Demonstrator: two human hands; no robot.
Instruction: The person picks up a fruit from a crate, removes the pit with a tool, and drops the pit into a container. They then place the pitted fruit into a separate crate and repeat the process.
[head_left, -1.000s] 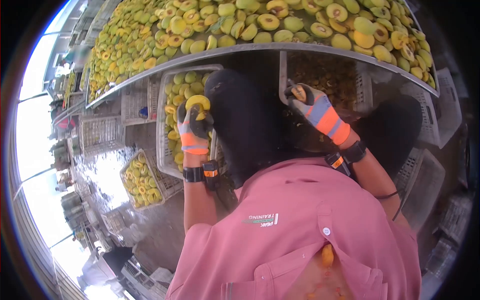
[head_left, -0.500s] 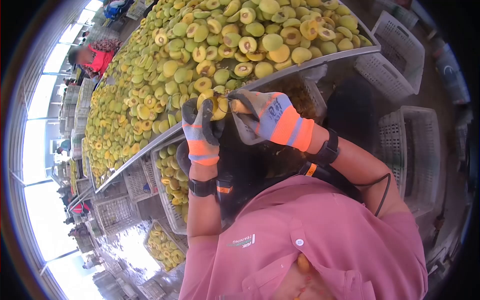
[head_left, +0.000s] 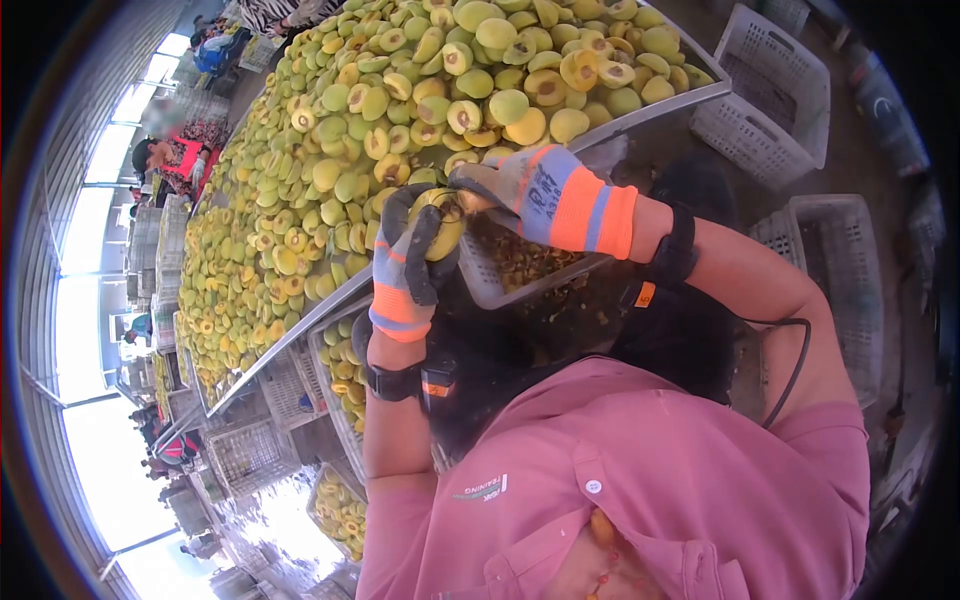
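Observation:
A yellow-green fruit piece (head_left: pixel 447 232) is between the gloved fingers of my left hand (head_left: pixel 405 255), just past the metal edge of the fruit-covered table. My right hand (head_left: pixel 525 195), in a grey and orange glove, is closed on a small tool with an orange-brown handle (head_left: pixel 474 203). The tool's end meets the fruit, and a thin curved wire seems to show there. Many halved green and yellow fruits (head_left: pixel 350 120) lie heaped on the table (head_left: pixel 640 115), several with brown pits showing.
Below my hands sits a crate of brown scraps (head_left: pixel 485 280). A crate of fruit (head_left: pixel 345 375) is under the table edge at left. White crates (head_left: pixel 770 100) stand at right. A person in red (head_left: pixel 185 160) is at the upper left.
The fruit in my left hand has turned and shows more of its green-yellow side. My right hand has shifted slightly up and left. The whole view has moved a little.

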